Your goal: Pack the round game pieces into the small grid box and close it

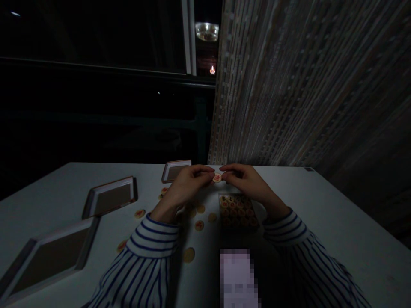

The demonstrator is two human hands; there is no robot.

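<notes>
A round Chinese chess piece [217,177] with a red character faces me, raised over the far part of the table. My left hand [189,182] pinches its left edge between thumb and fingers. From the other side my right hand [245,177] grips its right edge. Just below my right hand sits a box of chess pieces [238,210], with rows of red and dark characters showing. Loose pieces lie to the left of the box, among them one with a red character [199,225] and a blank-faced one [189,255]. My left forearm hides part of the scattered pieces.
Three shallow tray-like lids stand on the white table [321,239]: a large one [51,256], a middle one [111,196] and a small one [176,169]. A pixelated patch covers something at the near edge. Behind hangs a string curtain [272,85] beside a dark window.
</notes>
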